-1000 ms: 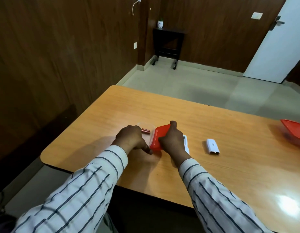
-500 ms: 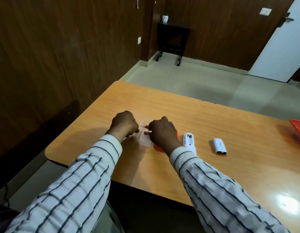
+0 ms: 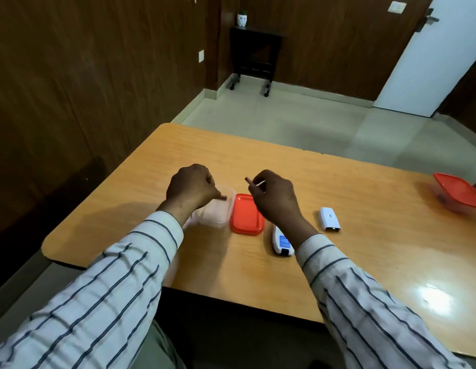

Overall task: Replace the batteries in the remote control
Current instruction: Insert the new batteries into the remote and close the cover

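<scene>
A clear plastic box (image 3: 215, 214) sits open on the wooden table (image 3: 364, 235), its red lid (image 3: 246, 217) lying flat to its right. My left hand (image 3: 190, 189) is over the box, fingers pinched on a copper-coloured battery (image 3: 223, 197) at the box's rim. My right hand (image 3: 272, 195) is raised above the lid and holds another battery (image 3: 249, 180) between thumb and fingers. The white remote (image 3: 282, 241) lies back-up below my right wrist, partly hidden. Its white battery cover (image 3: 329, 219) lies apart to the right.
A second box with a red lid (image 3: 457, 194) stands at the table's far right edge. Dark wood walls close in on the left. A black side table (image 3: 254, 54) and a white door (image 3: 428, 62) are across the tiled floor.
The red lid came off the clear box and now lies beside it. My right hand lifted away with a battery, and my left hand took hold of another at the box.
</scene>
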